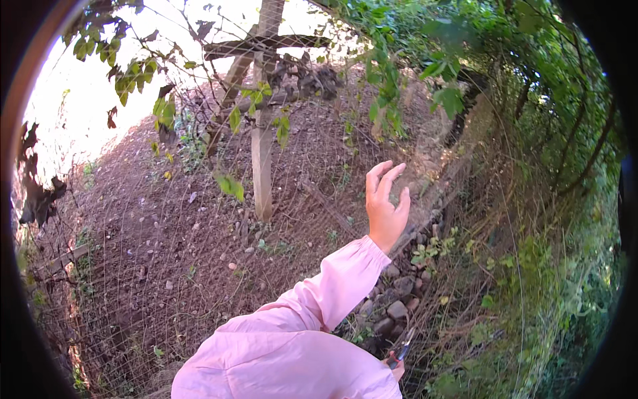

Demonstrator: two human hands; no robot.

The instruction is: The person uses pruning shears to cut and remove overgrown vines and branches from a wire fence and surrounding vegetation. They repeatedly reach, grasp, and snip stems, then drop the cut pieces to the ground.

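My left hand (387,209) is raised in front of me at the end of a pink sleeve (344,272). Its fingers are curved and spread, with nothing visible between them. Beyond it lies a slope of bare soil and the edge of dry, tangled stems. Low in the picture, my right hand (398,371) grips what look like pruning shears (401,353), their metal blades pointing up and away. The pink garment hides most of that hand, and whether the blades are apart is too small to tell. Dry stems (438,344) surround the tool.
Wire mesh netting stretches across the left. Behind it stands a post (262,164) with a crosspiece (269,45). Leafy vines (433,60) overhang at upper right, and dense grass and stems (543,289) fill the right. Stones (398,310) are piled below my left arm.
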